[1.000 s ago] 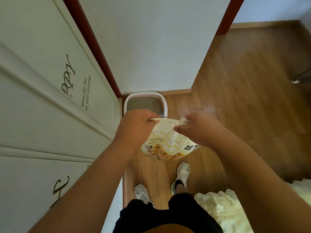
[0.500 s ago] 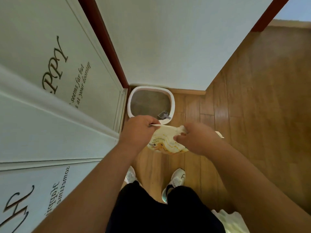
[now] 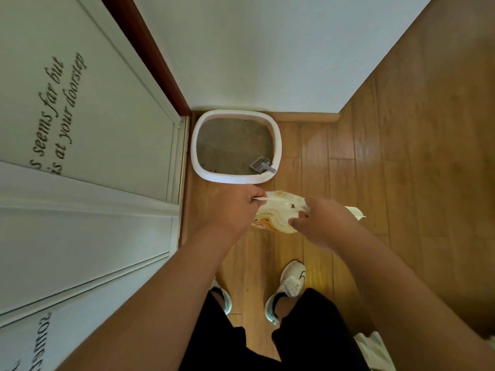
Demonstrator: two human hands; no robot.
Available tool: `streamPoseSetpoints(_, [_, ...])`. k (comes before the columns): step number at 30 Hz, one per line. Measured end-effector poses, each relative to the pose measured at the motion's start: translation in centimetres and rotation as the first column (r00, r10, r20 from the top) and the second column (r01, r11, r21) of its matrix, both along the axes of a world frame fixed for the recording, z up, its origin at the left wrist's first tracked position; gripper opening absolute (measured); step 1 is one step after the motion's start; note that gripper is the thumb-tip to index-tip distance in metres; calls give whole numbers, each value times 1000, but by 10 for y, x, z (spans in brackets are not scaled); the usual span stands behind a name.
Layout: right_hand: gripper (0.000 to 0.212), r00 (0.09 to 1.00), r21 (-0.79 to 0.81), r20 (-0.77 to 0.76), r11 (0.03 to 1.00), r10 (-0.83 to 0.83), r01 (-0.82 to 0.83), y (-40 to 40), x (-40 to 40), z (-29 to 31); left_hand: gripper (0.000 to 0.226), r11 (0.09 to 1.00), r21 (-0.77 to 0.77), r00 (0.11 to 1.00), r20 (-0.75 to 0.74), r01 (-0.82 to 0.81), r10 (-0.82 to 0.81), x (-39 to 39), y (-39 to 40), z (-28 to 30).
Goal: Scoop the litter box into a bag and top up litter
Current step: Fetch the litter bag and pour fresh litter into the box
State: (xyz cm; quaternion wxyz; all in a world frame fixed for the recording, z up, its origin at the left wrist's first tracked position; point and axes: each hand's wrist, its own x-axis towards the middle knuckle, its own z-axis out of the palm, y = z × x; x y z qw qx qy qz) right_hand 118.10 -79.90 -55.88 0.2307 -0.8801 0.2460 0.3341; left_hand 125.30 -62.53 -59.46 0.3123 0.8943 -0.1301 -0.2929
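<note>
A white-rimmed litter box (image 3: 278, 145) stands on the wooden floor against the wall corner, filled with brownish-grey litter. A grey slotted scoop (image 3: 261, 165) leans in its near right corner. Just in front of the box I hold a cream and yellow printed bag (image 3: 278, 210) in the air. My left hand (image 3: 227, 210) pinches its top left edge. My right hand (image 3: 325, 223) grips the bag's right side, and a torn flap sticks out past that hand.
A pale green door with script lettering (image 3: 88, 162) fills the left. A white wall (image 3: 267, 49) rises behind the box. My feet in white slippers (image 3: 292, 285) stand on the wooden floor (image 3: 415, 170). A crumpled white plastic bag (image 3: 375, 349) lies at the lower right.
My view has moved closer and tilted down, so the whole litter box and scoop now show. The bag has flattened between my hands, and they sit a little further apart.
</note>
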Motion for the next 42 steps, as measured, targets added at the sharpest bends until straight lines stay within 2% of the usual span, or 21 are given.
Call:
streamPoseSetpoints(7, [27,998,21,-6,998,-55,55,-6,13,-113,25,993,61,994,-42,104,-101,23,-5,-108])
streamPoseSetpoints(13, [25,998,48,17,997,-57,56,-6,35,-213,22,993,80,994,-64,89,-84,45,-6,-208])
streamPoseSetpoints(19, [24,995,1,99,1000,18,-18,-6,67,-297,19,990,111,994,44,90,-95,85,-15,-286])
streamPoseSetpoints(24, [28,969,-95,241,995,60,-38,-35,119,-322,18,989,97,972,200,109,-127,132,-37,-311])
streamPoseSetpoints(28, [28,925,-185,370,983,83,-14,-40,126,-344,20,987,100,936,315,129,-154,136,-40,-332])
streamPoseSetpoints(35, [29,835,-166,540,986,105,-17,-34,146,-364,16,999,36,935,352,29,-40,137,-25,-338])
streamPoseSetpoints(39, [30,793,-122,591,989,144,-88,-30,148,-367,15,997,68,922,387,-20,-8,138,-17,-340])
streamPoseSetpoints(42, [30,787,-151,581,978,206,-145,-26,151,-367,14,997,76,920,391,-22,-9,143,-12,-339])
